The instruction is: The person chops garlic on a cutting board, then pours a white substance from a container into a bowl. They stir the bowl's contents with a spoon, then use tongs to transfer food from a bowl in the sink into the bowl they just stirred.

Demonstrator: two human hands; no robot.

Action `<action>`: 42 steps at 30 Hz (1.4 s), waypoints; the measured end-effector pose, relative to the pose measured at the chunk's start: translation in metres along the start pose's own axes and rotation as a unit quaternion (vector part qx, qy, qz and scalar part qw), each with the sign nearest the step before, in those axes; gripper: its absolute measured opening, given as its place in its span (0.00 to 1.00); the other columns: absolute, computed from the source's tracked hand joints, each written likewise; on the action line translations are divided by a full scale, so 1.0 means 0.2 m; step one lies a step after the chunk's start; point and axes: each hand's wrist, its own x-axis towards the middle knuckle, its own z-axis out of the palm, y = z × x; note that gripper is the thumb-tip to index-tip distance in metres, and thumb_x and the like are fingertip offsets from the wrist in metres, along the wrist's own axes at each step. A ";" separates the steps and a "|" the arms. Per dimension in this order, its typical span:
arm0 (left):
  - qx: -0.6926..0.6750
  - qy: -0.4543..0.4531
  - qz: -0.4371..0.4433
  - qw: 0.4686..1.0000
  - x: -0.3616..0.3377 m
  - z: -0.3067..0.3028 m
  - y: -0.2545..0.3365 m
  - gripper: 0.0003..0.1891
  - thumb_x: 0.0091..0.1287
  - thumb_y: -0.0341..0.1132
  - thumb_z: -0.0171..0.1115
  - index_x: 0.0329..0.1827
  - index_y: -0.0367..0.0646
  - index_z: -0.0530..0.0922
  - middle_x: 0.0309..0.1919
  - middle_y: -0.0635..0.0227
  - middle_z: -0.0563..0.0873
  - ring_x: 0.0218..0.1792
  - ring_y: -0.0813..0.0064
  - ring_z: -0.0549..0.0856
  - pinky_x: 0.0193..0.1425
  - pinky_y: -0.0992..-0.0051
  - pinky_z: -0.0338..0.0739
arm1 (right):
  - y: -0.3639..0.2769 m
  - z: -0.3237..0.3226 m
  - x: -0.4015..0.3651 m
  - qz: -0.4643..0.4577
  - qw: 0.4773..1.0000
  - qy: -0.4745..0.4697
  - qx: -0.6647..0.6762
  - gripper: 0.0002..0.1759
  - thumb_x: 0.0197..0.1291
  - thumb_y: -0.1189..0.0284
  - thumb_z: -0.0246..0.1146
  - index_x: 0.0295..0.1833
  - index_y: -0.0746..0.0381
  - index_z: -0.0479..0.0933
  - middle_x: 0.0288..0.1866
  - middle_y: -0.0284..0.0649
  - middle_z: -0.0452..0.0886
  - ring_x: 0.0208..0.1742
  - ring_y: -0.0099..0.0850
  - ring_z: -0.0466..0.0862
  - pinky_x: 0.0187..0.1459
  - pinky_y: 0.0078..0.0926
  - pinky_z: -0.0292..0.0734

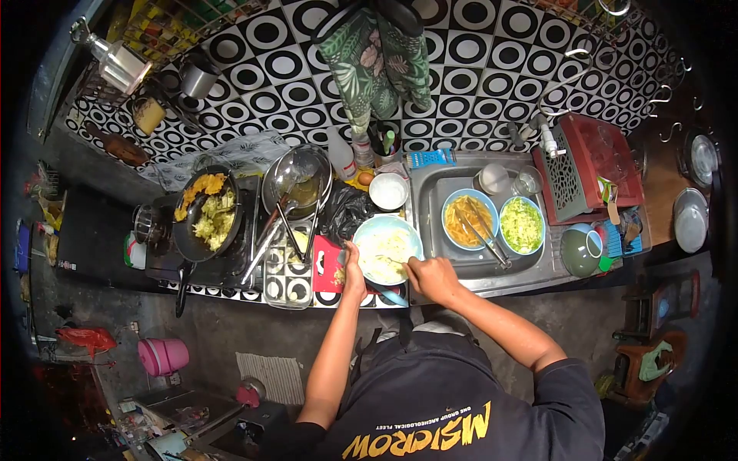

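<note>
A light-blue bowl [419,243] of pale shredded mixture [382,250] sits at the counter's front edge, in front of me. My left hand [354,274] grips the bowl's left side, thumb up along the rim. My right hand [435,280] is closed at the bowl's right rim around what looks like a spoon, whose end dips into the mixture; most of it is hidden by the fingers. Under the bowl, partly covered, lies a red cutting board [329,263]. A blue handle [390,295] sticks out below the bowl.
A frying pan [184,241] with fritters and batter rests on the stove at left. Beside it stands a wok-like pan [269,192] with tongs. Two bowls, one with orange strips [465,220] and one with chopped greens [522,225], stand in the sink [438,180]. A red rack [565,165] is at right.
</note>
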 end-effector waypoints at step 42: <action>0.014 -0.087 -0.090 0.992 -0.14 0.05 0.15 0.50 0.81 0.73 0.48 0.90 0.39 0.57 0.82 0.55 0.73 0.80 0.62 0.76 0.81 0.59 0.73 | 0.20 -0.07 0.18 -0.112 0.992 -0.046 0.018 0.07 0.71 0.67 0.65 0.52 0.52 0.84 0.35 0.45 0.89 0.35 0.51 0.90 0.35 0.51 0.81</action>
